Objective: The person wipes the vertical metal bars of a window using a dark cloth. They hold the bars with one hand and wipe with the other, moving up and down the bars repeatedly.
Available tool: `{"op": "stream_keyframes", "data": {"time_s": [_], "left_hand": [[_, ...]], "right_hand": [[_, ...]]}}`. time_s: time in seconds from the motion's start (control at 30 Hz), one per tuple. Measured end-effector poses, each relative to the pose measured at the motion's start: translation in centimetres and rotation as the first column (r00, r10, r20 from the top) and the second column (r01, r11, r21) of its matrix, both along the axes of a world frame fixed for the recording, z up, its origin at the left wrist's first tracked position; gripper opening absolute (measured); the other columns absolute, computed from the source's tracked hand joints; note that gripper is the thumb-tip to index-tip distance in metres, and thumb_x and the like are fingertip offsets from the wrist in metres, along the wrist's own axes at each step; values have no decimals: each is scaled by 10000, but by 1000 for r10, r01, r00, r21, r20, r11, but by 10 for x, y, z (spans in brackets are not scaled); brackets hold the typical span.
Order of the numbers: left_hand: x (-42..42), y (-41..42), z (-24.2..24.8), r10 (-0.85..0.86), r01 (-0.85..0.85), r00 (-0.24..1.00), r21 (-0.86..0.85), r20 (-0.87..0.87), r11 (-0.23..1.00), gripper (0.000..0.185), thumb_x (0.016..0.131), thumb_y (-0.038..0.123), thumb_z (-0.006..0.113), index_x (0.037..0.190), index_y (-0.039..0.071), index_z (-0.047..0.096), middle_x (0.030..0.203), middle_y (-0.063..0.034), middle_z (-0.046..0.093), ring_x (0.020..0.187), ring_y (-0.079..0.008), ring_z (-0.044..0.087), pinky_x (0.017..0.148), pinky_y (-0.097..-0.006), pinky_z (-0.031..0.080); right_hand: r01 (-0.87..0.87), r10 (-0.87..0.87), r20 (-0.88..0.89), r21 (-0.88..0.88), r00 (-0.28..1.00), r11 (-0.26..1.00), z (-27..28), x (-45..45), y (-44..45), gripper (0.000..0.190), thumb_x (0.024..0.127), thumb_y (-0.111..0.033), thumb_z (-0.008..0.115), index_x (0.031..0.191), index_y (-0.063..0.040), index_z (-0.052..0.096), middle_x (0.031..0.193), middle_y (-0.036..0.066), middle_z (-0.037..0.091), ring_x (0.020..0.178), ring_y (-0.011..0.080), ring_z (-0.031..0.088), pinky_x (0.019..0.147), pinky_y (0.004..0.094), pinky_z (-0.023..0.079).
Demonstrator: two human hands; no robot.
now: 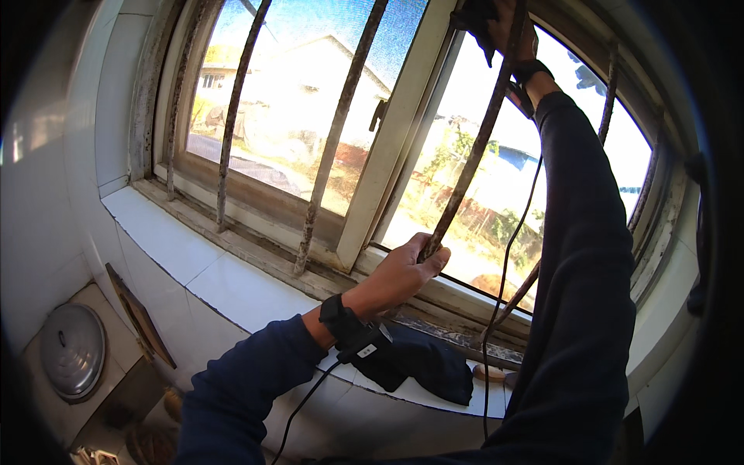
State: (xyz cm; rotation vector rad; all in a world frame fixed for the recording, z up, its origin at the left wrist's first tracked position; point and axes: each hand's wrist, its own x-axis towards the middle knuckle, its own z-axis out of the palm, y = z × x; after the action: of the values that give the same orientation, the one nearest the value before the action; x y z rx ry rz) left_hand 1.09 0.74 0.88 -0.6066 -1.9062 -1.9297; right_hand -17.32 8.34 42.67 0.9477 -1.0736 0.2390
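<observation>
My left hand point(407, 270) is closed around the lower part of a rusty metal window bar point(465, 168), just above the frame of a sliding window point(372, 174). Raised to the top of the right pane, my right hand point(514, 35) is partly hidden by that same bar and has a black cloth point(476, 26) in it, against the glass. Each wrist wears a black strap with a device and a thin cable. Below my left wrist, another black cloth point(424, 360) lies bunched on the white tiled sill point(250, 290).
More rusty bars point(343, 128) cross the window. A small brownish object point(489, 373) rests on the sill beside the cloth. At lower left are a round metal lid point(72, 351) and a flat board point(139, 317) leaning by the tiled wall. A black cable point(508, 250) hangs beside my right arm.
</observation>
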Motion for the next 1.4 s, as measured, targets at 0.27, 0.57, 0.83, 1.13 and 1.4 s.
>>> {"op": "stream_keyframes", "data": {"time_s": [0.27, 0.57, 0.83, 1.13, 1.4], "left_hand": [[1, 4, 1, 67, -67, 997, 2, -31, 998, 517, 1043, 424, 630, 1266, -36, 553, 971, -76, 630, 889, -146, 547, 818, -330, 477], [2, 3, 1, 108, -108, 994, -60, -15, 992, 512, 1025, 444, 652, 1217, -22, 568, 938, -71, 616, 855, -150, 542, 785, -332, 471], [3, -2, 2, 11, -11, 1000, -89, 7, 996, 510, 1060, 457, 595, 1304, 14, 531, 1079, -47, 605, 1028, -130, 610, 948, -314, 483], [7, 0, 6, 3, -3, 1000, -41, -17, 999, 506, 1035, 430, 652, 1243, -22, 562, 971, -39, 590, 900, -115, 507, 826, -298, 454], [5, 2, 4, 93, -93, 996, -59, -2, 994, 586, 1007, 501, 654, 1221, -40, 581, 978, -69, 623, 913, -154, 550, 845, -311, 462]], "right_hand": [[32, -35, 4, 257, 999, 966, -120, 25, 0, 687, 721, -92, 748, 1385, -39, 579, 1336, 175, 593, 1226, 378, 588, 1041, 454, 509], [152, -156, -34, 500, 987, 852, -141, 21, 27, 838, 664, -27, 825, 1444, -99, 527, 1391, 130, 535, 1231, 345, 574, 1040, 435, 519], [-108, 120, 202, -67, 972, 992, -1, -2, -6, 547, 884, -164, 668, 1426, -202, 604, 1149, 177, 722, 1092, 388, 690, 929, 462, 573], [-73, 72, 7, 141, 997, 987, -41, 6, -3, 582, 731, -156, 719, 1308, -107, 668, 1238, 167, 695, 1180, 379, 649, 1049, 458, 518], [61, -84, 21, 514, 996, 856, -166, 22, 30, 814, 619, -95, 847, 1392, -96, 592, 1356, 122, 601, 1268, 344, 569, 1075, 448, 504]]}}
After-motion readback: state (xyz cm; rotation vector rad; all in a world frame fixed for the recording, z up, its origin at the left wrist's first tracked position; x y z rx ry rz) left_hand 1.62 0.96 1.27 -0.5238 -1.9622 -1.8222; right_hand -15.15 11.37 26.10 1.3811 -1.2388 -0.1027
